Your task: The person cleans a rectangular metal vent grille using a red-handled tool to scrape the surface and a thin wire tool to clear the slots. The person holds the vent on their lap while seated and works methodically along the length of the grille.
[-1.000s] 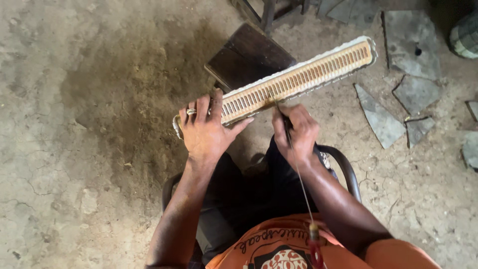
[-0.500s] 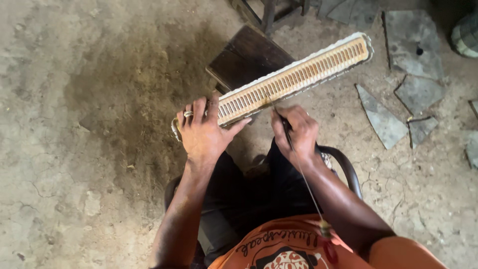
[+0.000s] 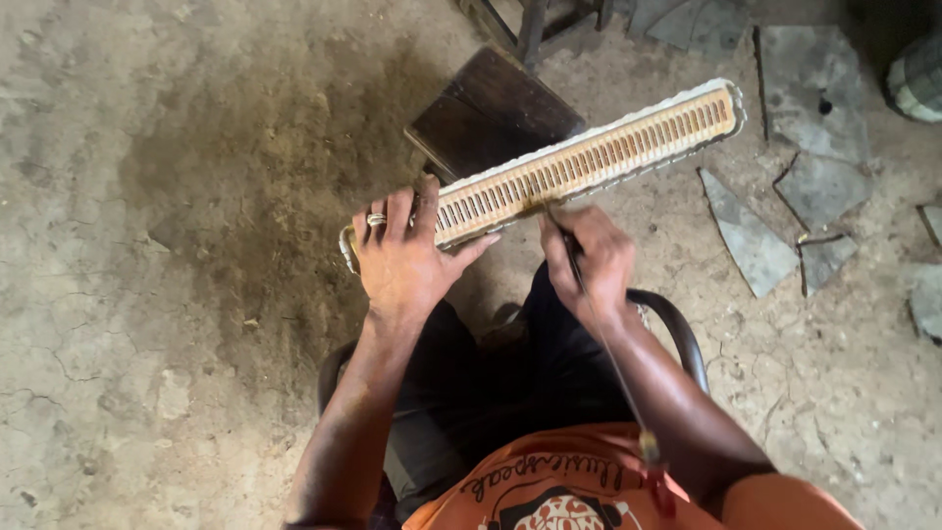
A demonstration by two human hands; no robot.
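Observation:
A long narrow metal core [image 3: 589, 157] with rows of fine slots and a pale crimped rim lies slanted across my lap, its far end up to the right. My left hand [image 3: 402, 257], a ring on one finger, grips its near left end. My right hand [image 3: 587, 263] is closed around a thin metal rod tool [image 3: 613, 358] whose tip touches the core's near edge around the middle. The rod runs back along my forearm to a red and yellow handle near my chest.
A dark wooden stool [image 3: 491, 113] stands just behind the core. I sit in a chair with a curved dark arm [image 3: 677, 329]. Broken grey slabs [image 3: 756, 236] lie on the dirt floor at the right, and a greenish round object [image 3: 917, 79] sits in the top right corner.
The core and both hands keep their grip and place; the view has shifted slightly. The rod's tip stays at the core's near edge.

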